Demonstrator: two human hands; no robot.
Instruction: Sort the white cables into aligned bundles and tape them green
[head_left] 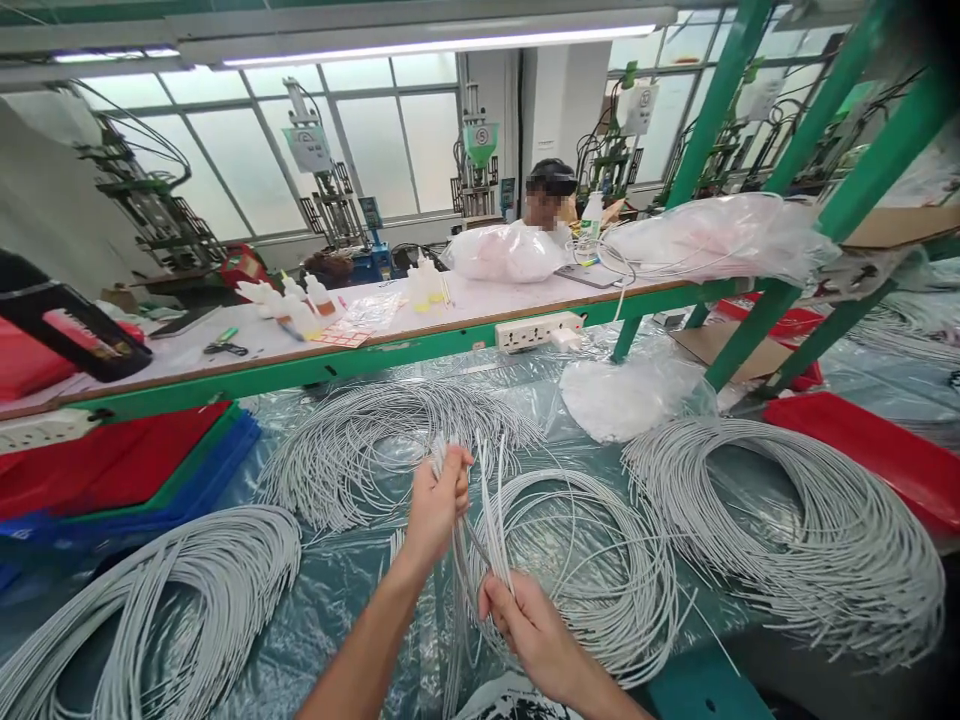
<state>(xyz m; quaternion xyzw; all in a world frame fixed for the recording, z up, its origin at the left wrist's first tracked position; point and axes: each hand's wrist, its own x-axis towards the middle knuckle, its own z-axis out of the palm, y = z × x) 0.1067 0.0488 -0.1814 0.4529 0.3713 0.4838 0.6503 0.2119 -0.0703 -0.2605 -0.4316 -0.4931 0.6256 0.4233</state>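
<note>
My left hand [441,495] is closed around a bunch of thin grey-white cables, whose ends stick up above the fist. Lower and to the right, my right hand [525,625] pinches more of the same cables [491,520], which rise past the fingers. Just right of both hands lies a loose coil of cables [637,600]. Behind my left hand rests a wider coil [330,450] with many ends fanned out. How the strands in the two hands connect cannot be made out.
Large cable coils lie at the left [247,570] and right [847,530]. Red, green and blue trays [180,460] are stacked at left. A green-edged shelf [375,350] with a power strip [536,332] and bottles crosses behind. A person [547,200] sits beyond it.
</note>
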